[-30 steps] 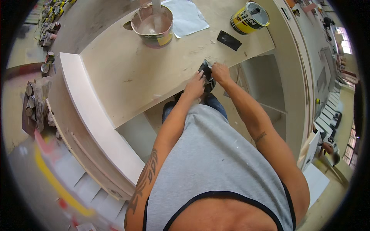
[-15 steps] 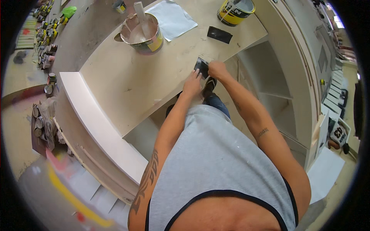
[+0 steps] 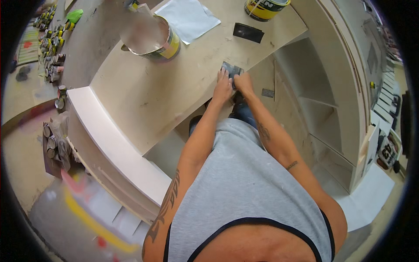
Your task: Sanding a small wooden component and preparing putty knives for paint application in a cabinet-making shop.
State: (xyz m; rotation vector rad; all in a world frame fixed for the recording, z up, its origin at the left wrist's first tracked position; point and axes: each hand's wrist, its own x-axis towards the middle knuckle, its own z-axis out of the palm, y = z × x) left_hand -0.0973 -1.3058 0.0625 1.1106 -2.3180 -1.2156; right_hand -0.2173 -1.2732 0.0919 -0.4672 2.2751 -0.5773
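- Left hand: fingers extended and close together, laid flat over the dark sheet, pressing rather than grasping.
- Right hand: fingers curled, knuckles up, touching the sheet's right-hand edge; whether it grips the sheet cannot be told.
- Dark sheet: one, thin, grey-black, under the hands at the near edge of the pale surface.
- Grey piece: one, small, flat, between three and four o'clock of the hands, beyond the surface's edge and lower down.
- Black sheet: one, rectangular, lying flat between twelve and one o'clock.
- White paper: lying flat at eleven o'clock, just beside the bucket.
- Bucket: one, yellow-labelled, at ten o'clock; interior blurred.
- Can: one, yellow and black, at one o'clock, partly out of view.
- White panel: long, at eight o'clock, along the surface's end.
- Shelving: pale, at four o'clock.
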